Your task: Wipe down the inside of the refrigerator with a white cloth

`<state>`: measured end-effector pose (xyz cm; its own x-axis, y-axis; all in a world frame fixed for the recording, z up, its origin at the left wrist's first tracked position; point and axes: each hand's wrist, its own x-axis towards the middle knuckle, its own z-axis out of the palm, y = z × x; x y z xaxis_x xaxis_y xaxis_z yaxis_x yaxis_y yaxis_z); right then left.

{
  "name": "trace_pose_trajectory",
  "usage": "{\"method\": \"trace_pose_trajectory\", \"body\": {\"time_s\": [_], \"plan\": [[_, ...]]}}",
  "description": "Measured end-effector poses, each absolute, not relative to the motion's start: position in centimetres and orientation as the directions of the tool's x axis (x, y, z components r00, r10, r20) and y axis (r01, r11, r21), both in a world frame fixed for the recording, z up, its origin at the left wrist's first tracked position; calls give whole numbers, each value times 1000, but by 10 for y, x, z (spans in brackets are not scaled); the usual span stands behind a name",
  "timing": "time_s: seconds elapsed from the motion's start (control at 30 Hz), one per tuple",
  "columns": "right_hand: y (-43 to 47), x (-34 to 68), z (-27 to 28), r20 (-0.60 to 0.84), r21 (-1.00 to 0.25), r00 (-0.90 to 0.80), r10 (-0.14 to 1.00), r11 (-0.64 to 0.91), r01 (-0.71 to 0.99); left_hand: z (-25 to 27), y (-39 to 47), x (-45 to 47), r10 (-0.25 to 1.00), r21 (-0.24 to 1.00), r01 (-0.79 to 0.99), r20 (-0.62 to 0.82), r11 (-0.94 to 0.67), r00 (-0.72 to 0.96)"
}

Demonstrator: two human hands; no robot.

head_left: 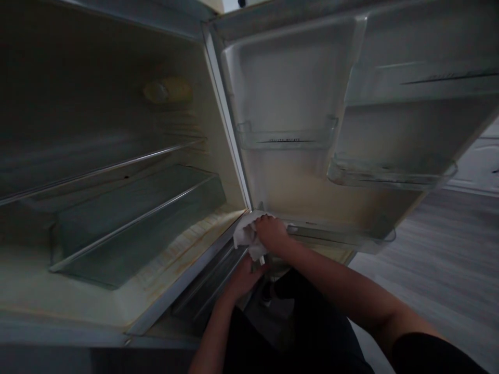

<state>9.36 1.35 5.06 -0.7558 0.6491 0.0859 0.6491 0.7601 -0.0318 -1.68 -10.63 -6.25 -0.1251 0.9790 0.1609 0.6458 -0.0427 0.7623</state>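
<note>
My right hand (271,232) is closed on a crumpled white cloth (244,234), pressed at the hinge-side corner of the open fridge door, beside the lowest door shelf (335,235). Just below it is my left hand (245,276), with its thumb reaching to the right and its fingers curled. The cloth's lower end hangs right above those fingers. What the left hand grips is partly hidden and too dark to make out.
Left of my hands, the fridge compartment holds a tilted glass shelf (148,228) above a yellow-stained floor (183,249). A yellowish object (167,90) sits at its upper right wall. Clear door shelves (286,139) line the open door. Grey wood-look flooring (444,244) lies to the right.
</note>
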Motion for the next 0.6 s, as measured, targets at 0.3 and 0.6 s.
{"method": "trace_pose_trajectory", "body": {"time_s": [0.3, 0.6], "plan": [[21, 129, 30, 214, 61, -739, 639, 746, 663, -58, -86, -40, 979, 895, 445, 104, -16, -174], [43, 220, 13, 339, 164, -670, 661, 660, 733, -39, -84, -43, 976, 924, 376, 135, -63, -168]]}}
